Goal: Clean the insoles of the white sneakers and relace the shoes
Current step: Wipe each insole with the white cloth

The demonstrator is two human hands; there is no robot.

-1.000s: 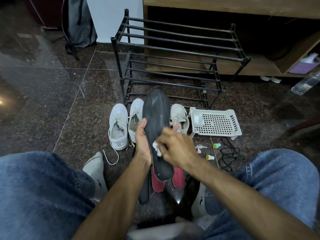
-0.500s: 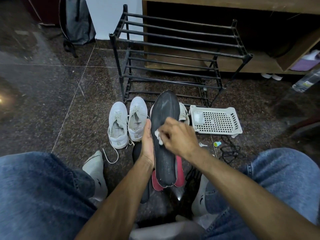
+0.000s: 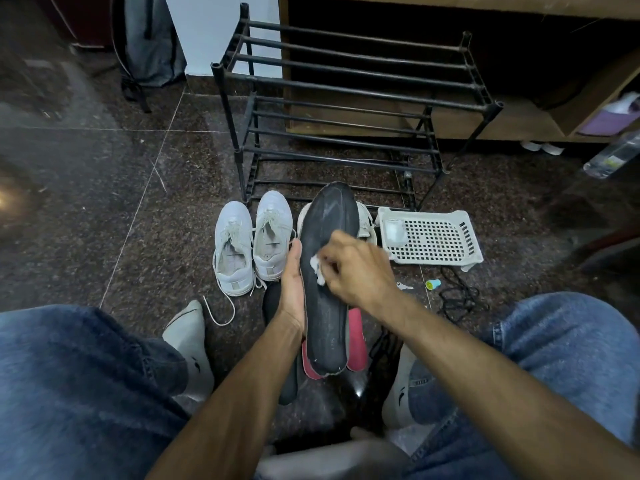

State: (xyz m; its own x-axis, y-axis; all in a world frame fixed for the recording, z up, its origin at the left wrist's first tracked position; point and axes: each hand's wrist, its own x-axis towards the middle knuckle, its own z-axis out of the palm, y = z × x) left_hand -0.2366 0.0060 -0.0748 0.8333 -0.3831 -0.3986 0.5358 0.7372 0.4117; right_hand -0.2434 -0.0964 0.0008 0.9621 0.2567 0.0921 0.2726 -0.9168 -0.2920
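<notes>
Dark speckled floor tiles [image 3: 104, 202] spread under you, with a black shoe rack [image 3: 346, 98] beyond your hands. Your left hand [image 3: 292, 285] grips the edge of the black insole [image 3: 329, 220], holding it upright. Your right hand [image 3: 360, 271] pinches a white wipe [image 3: 317, 268] against the insole's face. Left of your left hand stand two white sneakers [image 3: 249, 244].

insole [image 3: 329, 271] black | sneakers [image 3: 252, 244] white | basket [image 3: 429, 237] white, perforated | jeans [image 3: 69, 393] blue
</notes>
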